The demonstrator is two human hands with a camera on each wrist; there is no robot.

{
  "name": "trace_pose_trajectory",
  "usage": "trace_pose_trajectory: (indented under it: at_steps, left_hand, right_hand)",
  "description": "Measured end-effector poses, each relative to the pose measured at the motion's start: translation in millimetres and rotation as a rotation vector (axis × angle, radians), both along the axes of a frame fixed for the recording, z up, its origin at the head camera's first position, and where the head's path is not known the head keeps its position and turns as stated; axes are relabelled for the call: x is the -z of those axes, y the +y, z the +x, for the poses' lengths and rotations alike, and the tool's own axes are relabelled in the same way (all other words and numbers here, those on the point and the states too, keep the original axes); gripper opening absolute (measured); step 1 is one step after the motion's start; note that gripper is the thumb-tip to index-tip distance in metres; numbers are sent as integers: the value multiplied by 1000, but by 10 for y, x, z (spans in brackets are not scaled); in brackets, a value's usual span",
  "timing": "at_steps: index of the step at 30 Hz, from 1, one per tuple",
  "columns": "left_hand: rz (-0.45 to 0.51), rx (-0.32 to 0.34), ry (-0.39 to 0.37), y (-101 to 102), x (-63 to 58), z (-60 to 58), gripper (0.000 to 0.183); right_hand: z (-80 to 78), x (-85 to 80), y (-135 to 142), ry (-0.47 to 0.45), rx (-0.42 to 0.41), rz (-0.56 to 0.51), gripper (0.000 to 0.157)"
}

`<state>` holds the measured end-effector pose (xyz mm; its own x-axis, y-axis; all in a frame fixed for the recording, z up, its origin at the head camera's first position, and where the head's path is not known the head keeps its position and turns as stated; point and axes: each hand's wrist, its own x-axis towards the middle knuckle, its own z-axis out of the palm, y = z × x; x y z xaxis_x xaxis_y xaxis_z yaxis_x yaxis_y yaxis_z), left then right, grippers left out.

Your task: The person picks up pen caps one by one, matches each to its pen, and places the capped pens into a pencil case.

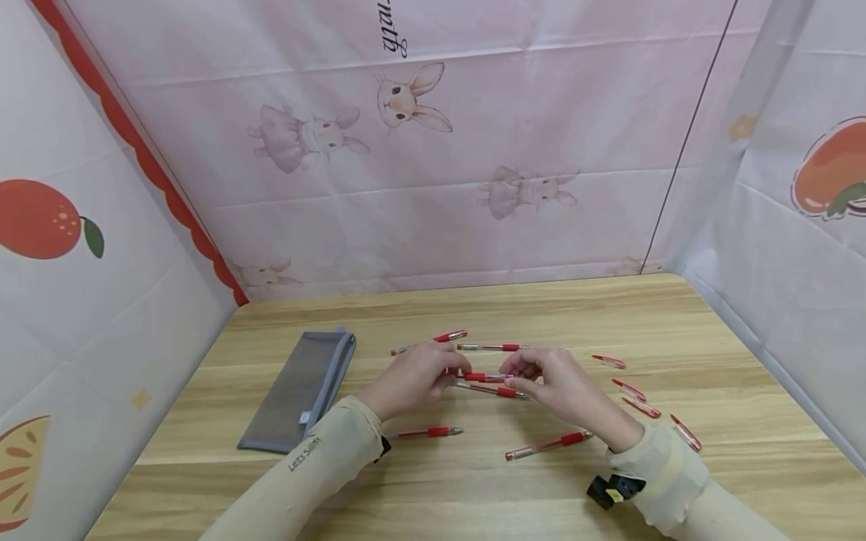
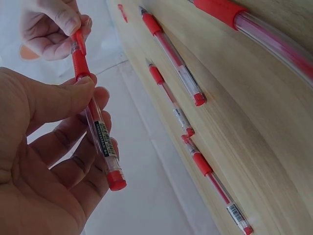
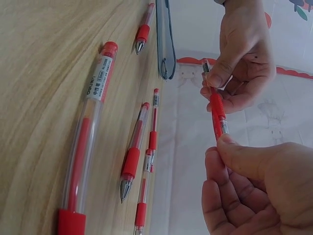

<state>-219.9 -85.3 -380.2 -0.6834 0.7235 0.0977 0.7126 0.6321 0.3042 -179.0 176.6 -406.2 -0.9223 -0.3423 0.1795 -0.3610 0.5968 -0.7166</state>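
Pink bunny-print backdrop (image 1: 460, 240) filled the top ctr of the head view, w/ pale fruit-print sheets (image 1: 155, 300) far L & far R, and a wood-grain table (image 1: 440, 488) across the bottom. L hand (image 1: 414, 372), just below ctr, pinched a red pen (image 1: 480, 377) btwn thumb & fingertips, its other fingers loosely bent behind the barrel. R hand (image 1: 558, 379), lower R of ctr, pinched that same pen's opp. end, also thumb & fingertips; left wrist view showed a red clip there. Held pen ran abt. horizontal btwn the 2 hands, lower ctr, raised off the tabletop. Just below it in frame lay one loose pen (image 1: 504, 391); above, a 2nd pen (image 1: 494, 347), plus a 3rd pen (image 1: 452, 336) partly behind the L hand. Lower down, a 4th pen (image 1: 436, 432) lay nr the L wrist and a 5th pen (image 1: 544, 447) slanted toward the R forearm. Farther out, a mesh pouch (image 1: 287, 398) w/ grey-blue edging lay lower L; four clear caps (image 1: 640, 407) w/ red clips were scattered lower R. Black wrist cam (image 1: 616, 490) sat on the R wrist, nr bottom edge.
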Motion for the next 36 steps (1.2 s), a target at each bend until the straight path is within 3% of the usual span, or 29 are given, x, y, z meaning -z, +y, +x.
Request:
trace_pose_trajectory:
  at_steps: [26, 36]
  left_hand:
    - [28, 12, -51, -2, -5, 2, 22]
    - [34, -12, -88, -2, 17, 16, 20]
  right_hand:
    - [8, -13, 18, 50, -16, 10, 12]
    - [-6, 18, 27, 22, -1, -21, 9]
